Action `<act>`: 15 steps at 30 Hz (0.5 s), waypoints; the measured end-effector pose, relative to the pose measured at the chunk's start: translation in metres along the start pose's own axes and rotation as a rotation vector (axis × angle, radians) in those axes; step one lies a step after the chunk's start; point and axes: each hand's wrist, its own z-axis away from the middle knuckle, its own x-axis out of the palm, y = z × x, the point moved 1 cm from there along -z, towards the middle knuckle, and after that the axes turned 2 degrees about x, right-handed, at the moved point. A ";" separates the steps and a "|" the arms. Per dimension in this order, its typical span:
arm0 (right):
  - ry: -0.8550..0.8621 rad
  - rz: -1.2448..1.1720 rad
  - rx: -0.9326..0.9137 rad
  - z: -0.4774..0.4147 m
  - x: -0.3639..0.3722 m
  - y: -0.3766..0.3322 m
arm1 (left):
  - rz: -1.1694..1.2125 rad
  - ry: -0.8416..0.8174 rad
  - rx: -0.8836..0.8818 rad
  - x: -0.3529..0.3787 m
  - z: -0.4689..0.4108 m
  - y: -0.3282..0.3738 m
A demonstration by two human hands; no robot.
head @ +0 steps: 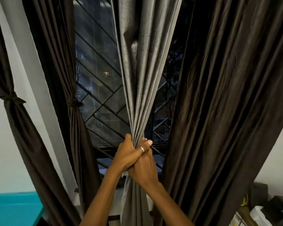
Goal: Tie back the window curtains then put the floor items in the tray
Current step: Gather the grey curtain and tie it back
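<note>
Far left of the frame: a dark brown pleated fabric curtain (18, 128) is cinched by a knotted brown fabric tie-back (10, 98), and a second dark brown tied curtain (75, 136) hangs beside it. Below them is a flat teal surface (15, 209); I cannot tell if it is the tray.

Centre: my left hand (127, 154) and right hand (144, 170) overlap, both clenched round the grey sheened fabric curtain (137, 79). This keeps its folds bunched narrow enough for tying.

Right: a wide dark brown loose curtain (219, 111) hangs untied. No floor items are in view.
</note>
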 end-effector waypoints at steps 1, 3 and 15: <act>-0.003 -0.024 -0.017 -0.001 0.001 0.002 | -0.012 0.031 0.014 0.000 -0.001 -0.002; 0.018 -0.140 -0.033 -0.003 -0.001 0.006 | -0.012 0.072 0.046 0.000 -0.003 -0.007; -0.205 -0.643 0.183 -0.060 -0.049 0.058 | 0.140 -0.255 0.209 -0.017 -0.004 -0.008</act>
